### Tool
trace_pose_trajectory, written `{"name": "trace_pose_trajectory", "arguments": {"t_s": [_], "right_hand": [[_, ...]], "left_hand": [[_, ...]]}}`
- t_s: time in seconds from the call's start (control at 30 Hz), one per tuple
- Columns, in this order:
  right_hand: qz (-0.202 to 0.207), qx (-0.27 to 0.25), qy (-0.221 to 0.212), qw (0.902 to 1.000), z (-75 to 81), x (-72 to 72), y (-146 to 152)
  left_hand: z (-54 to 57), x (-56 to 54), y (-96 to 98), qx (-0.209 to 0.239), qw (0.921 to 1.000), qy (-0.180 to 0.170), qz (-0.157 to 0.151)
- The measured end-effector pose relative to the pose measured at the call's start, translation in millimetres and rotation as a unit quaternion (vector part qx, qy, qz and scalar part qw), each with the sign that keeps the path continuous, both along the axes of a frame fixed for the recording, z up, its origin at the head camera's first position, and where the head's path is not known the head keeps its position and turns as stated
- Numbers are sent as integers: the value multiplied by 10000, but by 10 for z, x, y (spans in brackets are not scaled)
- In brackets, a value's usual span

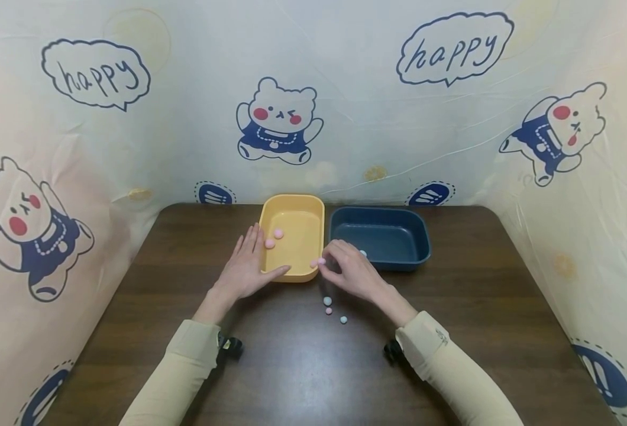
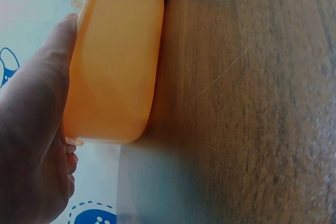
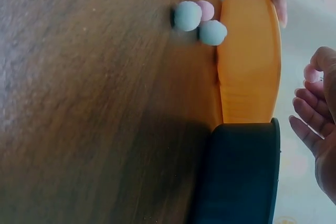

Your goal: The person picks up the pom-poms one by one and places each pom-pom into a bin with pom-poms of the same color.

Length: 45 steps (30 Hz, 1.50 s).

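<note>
My left hand lies with straight fingers along the left wall of the yellow box, its thumb over the near rim. Over the box's near right corner, my right hand pinches a small pink ball between thumb and finger. Inside the yellow box are pink balls, one of them close to the pinched one. Part of a light blue ball shows in the dark blue box, half hidden by the right hand. Loose on the table are a pink ball and two light blue balls.
Both boxes stand side by side near the far edge of the dark wooden table. A printed cloth with bears hangs behind the table and along its sides.
</note>
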State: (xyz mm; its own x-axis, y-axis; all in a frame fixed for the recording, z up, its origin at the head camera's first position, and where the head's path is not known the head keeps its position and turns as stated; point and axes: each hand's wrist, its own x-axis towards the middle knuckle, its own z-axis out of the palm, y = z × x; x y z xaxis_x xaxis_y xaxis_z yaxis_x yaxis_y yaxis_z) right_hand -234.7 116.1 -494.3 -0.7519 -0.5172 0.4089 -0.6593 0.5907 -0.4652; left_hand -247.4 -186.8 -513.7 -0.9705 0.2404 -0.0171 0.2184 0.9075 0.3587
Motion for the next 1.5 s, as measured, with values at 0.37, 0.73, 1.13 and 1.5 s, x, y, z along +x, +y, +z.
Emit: {"name": "trace_pose_trajectory", "arguments": {"t_s": [0.37,0.73,1.13,1.5], "right_hand": [[54,28,-150,9999,9,-79,-29],[37,-97,-207,9997,-13,-139,-88],[-25,-149,-377,9992,12,-194,-181],[-17,-127,-439,9990,0,-256,-240]], "left_hand": [[7,-7,-12,-27,10000,-10,22],[11,3,-15,-7,10000,24,11],[7,9,-19,-10,10000,2,9],[5,-11,-6,-28,10000,-24,-40]]}}
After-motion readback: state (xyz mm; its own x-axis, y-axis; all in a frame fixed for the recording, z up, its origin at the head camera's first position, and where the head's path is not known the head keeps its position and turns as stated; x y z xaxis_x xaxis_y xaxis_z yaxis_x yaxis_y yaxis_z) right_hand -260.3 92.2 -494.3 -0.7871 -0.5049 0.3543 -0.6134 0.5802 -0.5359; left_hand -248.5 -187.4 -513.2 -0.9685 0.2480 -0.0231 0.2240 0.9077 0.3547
